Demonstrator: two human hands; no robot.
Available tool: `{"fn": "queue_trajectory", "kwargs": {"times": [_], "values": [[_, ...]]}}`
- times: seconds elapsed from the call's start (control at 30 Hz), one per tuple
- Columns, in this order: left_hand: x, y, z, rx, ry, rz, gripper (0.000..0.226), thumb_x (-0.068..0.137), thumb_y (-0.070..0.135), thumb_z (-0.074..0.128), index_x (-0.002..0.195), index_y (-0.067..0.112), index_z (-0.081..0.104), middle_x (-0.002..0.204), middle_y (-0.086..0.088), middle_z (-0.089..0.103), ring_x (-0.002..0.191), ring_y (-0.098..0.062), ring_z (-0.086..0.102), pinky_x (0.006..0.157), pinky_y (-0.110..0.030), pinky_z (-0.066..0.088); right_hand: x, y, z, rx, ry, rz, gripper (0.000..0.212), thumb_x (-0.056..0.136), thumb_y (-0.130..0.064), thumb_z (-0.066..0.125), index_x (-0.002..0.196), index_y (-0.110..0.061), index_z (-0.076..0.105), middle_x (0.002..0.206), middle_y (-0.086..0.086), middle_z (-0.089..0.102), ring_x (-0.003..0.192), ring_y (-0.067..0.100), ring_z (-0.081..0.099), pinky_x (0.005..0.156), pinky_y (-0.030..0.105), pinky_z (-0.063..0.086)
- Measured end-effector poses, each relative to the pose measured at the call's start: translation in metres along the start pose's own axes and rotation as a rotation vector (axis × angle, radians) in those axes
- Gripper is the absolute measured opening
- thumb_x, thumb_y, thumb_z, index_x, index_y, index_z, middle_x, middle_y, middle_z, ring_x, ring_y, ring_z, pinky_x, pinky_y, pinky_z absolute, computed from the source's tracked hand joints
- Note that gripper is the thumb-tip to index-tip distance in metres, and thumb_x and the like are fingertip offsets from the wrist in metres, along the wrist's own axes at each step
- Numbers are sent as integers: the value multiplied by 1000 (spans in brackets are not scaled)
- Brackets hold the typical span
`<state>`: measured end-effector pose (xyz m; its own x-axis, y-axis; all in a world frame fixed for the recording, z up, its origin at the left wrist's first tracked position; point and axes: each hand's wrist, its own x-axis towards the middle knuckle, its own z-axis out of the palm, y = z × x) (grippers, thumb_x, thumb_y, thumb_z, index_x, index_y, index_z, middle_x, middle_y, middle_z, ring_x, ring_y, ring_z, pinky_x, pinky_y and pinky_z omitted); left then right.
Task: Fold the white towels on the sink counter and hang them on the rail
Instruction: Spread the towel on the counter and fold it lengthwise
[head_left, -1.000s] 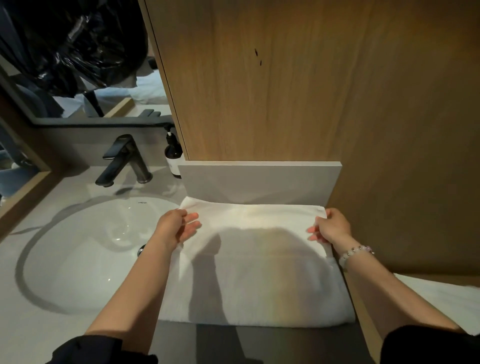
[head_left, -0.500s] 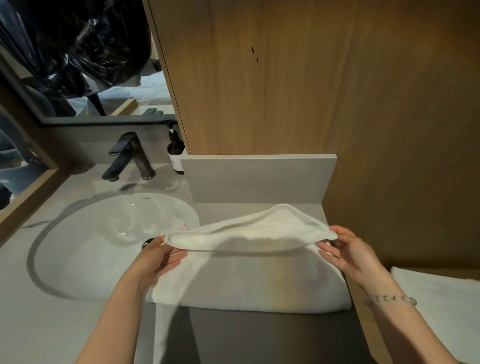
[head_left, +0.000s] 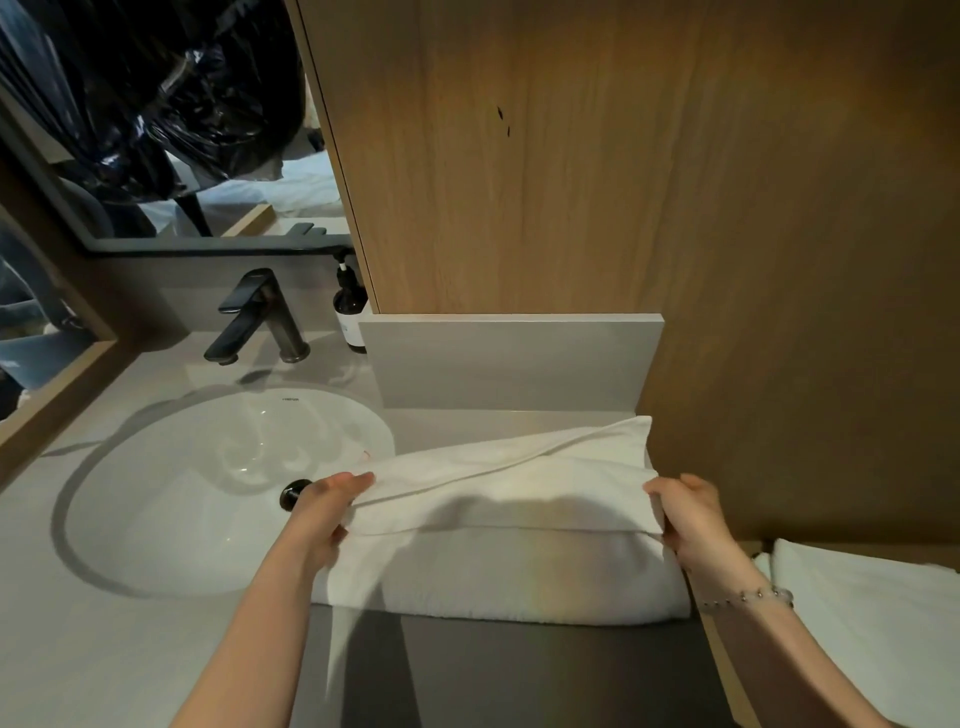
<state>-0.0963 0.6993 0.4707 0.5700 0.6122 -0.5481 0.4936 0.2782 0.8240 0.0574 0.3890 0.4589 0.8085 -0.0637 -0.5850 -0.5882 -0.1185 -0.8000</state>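
Hands (head_left: 324, 512) (head_left: 688, 514) grip white towel (head_left: 519, 499); bottle label (head_left: 354, 328) illegible.

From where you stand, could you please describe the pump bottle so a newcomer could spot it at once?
Find the white oval sink basin in the counter, then the dark faucet behind it. Just right of the faucet, against the edge of the wooden panel, stands the pump bottle. It is the only bottle: small, dark brown, upright, with a pale label.
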Motion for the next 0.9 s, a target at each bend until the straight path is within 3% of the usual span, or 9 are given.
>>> {"fn": "queue_trajectory", "kwargs": {"times": [0.1, 0.17, 0.27, 0.37, 0.47, 0.57, 0.67, 0.77, 0.9], "values": [[-2, -1, 5, 34, 58, 12, 28, 91, 11, 59, 116, 14, 48, 70, -5, 45, 59, -15, 37, 53, -24, 31, 5, -24, 9, 60, -40, -22, 66, 91, 4, 42, 148, -22, 19, 104, 10, 50, 78, 24, 57, 55, 32, 54], [-2, -3, 7, 30, 75, 10, 33, 92, 6, 54, 125, 10, 47, 61, -2, 36, 56, -15, 33, 54, -23, 30, 12, -41, 16, 85, -103, 31, 52, 93, 4, 34, 142, -15, 33, 91, 18, 58, 69, 30, 67, 35, 20, 45], [0, -4, 8, 8, 72, -11, 40, 94, 2, 50, 132, 9, 45, 62, -2, 36, 57, -14, 34, 65, -26, 37, 22, -51, 24, 70, -127, 97, 28, 95, -3, 33, 115, 5, 51, 74, 19, 56, 54, 26, 59, 30, 26, 46], [-1, -3, 6, -32, 60, -22, 42, 94, -2, 46, 134, 10, 45, 68, 0, 39, 62, -13, 39, 83, -30, 36, 18, -58, 28, 154, -141, 171, 34, 98, -32, 35, 108, -1, 47, 81, 20, 56, 68, 32, 57, 43, 39, 54], [-1, -7, 5, -50, 51, -4, 43, 95, -5, 42, 135, 9, 44, 69, 1, 40, 61, -13, 38, 77, -27, 39, 19, -58, 28, 118, -172, 204, 52, 93, -58, 37, 96, -7, 49, 79, 14, 53, 69, 30, 57, 72, 47, 54], [2, -10, 3, -77, 51, 2, 44, 95, -6, 39, 136, 9, 44, 93, -7, 53, 68, -13, 47, 66, -23, 41, 7, -50, 29, 103, -194, 158, 23, 94, -33, 51, 99, -10, 50, 84, 12, 53, 64, 27, 55, 61, 39, 50], [5, -15, 0, -101, 40, 10, 48, 95, -8, 36, 139, 10, 42, 108, -8, 51, 78, -18, 51, 82, -28, 42, -2, -15, 26, 129, -29, 63, 16, 88, -3, 59, 104, -3, 56, 86, 12, 55, 70, 24, 54, 67, 41, 56], [6, -17, -1, -106, 33, 29, 49, 96, -8, 33, 140, 9, 41, 111, -7, 49, 80, -16, 49, 95, -32, 38, -11, 35, 24, 112, -71, 148, 17, 86, 0, 59, 102, 7, 55, 96, 15, 58, 78, 28, 56, 65, 40, 51], [9, -17, 1, -117, 41, 25, 47, 96, -8, 32, 139, 10, 41, 97, -5, 52, 70, -10, 47, 68, -23, 41, 3, 47, 23, 96, 45, 144, 37, 85, -4, 66, 118, 8, 54, 94, 18, 57, 81, 30, 56, 71, 38, 48]]}}
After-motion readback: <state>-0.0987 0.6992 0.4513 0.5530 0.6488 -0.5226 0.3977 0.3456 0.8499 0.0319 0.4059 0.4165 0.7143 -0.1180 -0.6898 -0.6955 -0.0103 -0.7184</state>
